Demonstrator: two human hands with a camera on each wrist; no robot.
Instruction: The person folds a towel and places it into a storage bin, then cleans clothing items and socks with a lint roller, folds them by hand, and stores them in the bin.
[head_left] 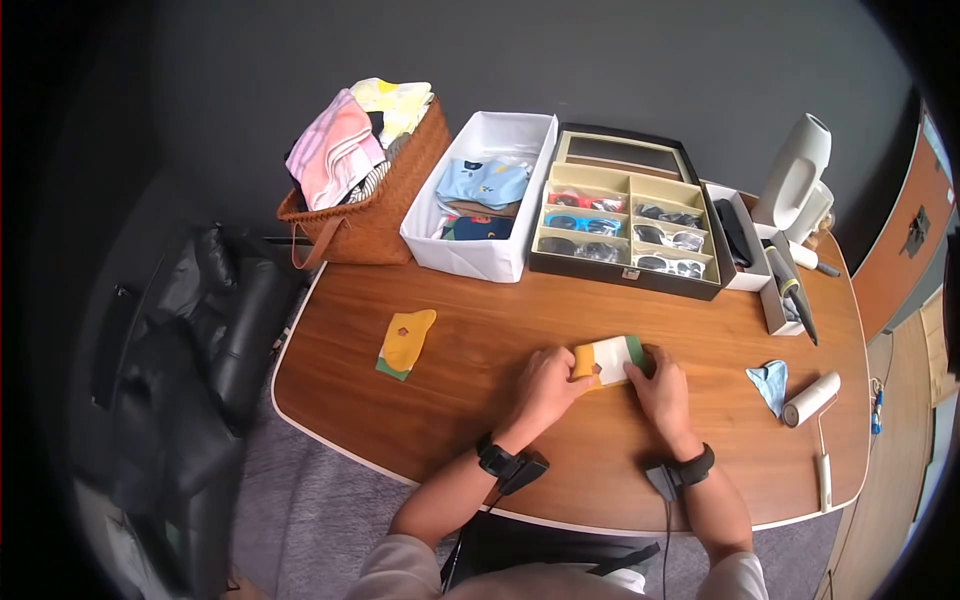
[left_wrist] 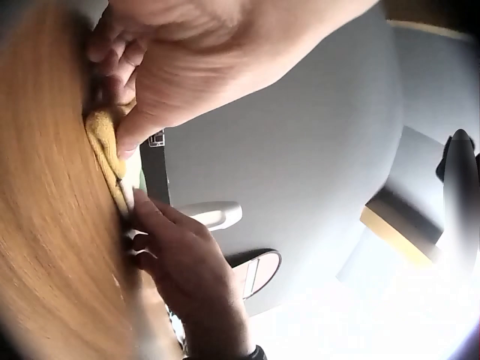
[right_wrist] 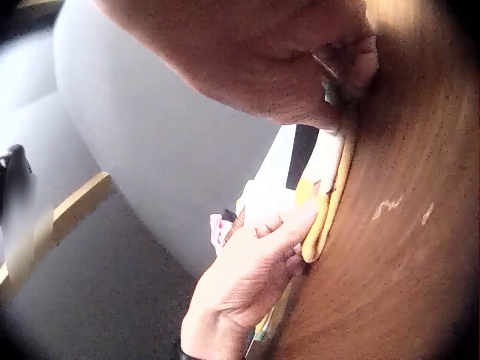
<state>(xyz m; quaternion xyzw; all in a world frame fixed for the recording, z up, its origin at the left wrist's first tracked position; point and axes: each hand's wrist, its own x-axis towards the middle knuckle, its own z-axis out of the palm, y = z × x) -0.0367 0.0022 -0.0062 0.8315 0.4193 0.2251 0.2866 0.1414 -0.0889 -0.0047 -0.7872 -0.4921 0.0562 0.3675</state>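
A yellow, white and green sock (head_left: 612, 358) lies on the table in front of me, its yellow part doubled over at the left end. My left hand (head_left: 546, 388) pinches that yellow fold between thumb and fingers, as the left wrist view shows with the yellow fold (left_wrist: 106, 142) under the thumb. At the green end, my right hand (head_left: 662, 393) grips the sock with its thumb on top; in the right wrist view its fingertips are partly hidden. Farther left lies another yellow sock (head_left: 405, 340) with a green end.
Along the back stand a brown woven basket (head_left: 415, 185) of clothes, a white fabric bin (head_left: 465, 262) with folded clothes and a black-edged case (head_left: 625, 283) of sunglasses. A light blue cloth (head_left: 770, 385) and a lint roller (head_left: 812, 398) lie at right.
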